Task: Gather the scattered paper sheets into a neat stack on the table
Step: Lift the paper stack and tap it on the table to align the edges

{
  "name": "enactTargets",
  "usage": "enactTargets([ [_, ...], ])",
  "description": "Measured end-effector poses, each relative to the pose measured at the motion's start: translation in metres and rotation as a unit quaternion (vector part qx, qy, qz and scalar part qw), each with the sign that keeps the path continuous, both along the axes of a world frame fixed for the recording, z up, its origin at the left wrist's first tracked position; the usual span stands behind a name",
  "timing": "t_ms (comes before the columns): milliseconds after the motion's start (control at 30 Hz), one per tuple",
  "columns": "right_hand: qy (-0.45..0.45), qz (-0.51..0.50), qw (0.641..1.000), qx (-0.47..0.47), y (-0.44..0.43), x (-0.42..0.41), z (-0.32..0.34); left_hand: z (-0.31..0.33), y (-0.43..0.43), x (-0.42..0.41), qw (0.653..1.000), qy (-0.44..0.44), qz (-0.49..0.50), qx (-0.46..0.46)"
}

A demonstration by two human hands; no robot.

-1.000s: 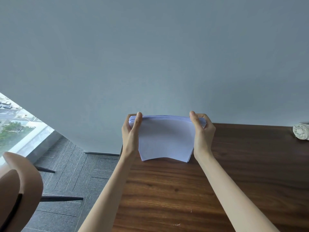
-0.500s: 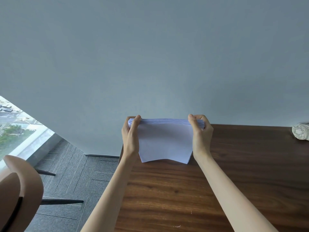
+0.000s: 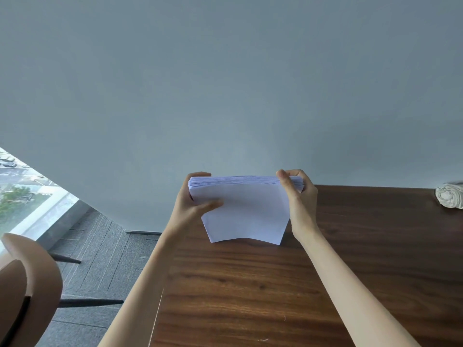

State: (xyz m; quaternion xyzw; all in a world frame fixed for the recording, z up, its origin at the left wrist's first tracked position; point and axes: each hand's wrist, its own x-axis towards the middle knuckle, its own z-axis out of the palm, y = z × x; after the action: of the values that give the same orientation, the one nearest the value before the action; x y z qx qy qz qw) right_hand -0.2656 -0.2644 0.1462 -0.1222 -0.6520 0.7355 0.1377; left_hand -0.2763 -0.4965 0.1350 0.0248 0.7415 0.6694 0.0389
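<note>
Head view: I hold the paper stack (image 3: 244, 209) upright, its lower edge on the table (image 3: 350, 259). If my grip loosens, I think the sheets could fan out. My left hand (image 3: 191, 207) and right hand (image 3: 299, 199) are closed on its two sides, the stack between them.

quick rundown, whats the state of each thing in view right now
paper stack: upright on its lower edge on the table, sheets gathered, held at both sides
left hand: gripping the stack's left side, thumb across the front sheet
right hand: gripping the stack's right side
table: dark wood, bearing the stack's lower edge
white roll: lying at the table's far right, untouched
chair: beside the table, unoccupied
</note>
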Motion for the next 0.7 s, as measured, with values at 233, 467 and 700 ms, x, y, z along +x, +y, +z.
enactTargets([
  [233,-0.093,0.327,0.934,0.112,0.055,-0.009,-0.004,0.002,-0.012,-0.020,0.987,-0.080,-0.141,0.015],
  [467,-0.093,0.314,0.944,0.032,0.040,-0.017,-0.014,0.003,-0.013,-0.034,0.974,-0.116,-0.194,-0.018],
  [700,-0.099,0.290,0.952,0.024,0.037,-0.019,-0.024,-0.004,-0.010,-0.035,0.986,-0.086,-0.140,0.024],
])
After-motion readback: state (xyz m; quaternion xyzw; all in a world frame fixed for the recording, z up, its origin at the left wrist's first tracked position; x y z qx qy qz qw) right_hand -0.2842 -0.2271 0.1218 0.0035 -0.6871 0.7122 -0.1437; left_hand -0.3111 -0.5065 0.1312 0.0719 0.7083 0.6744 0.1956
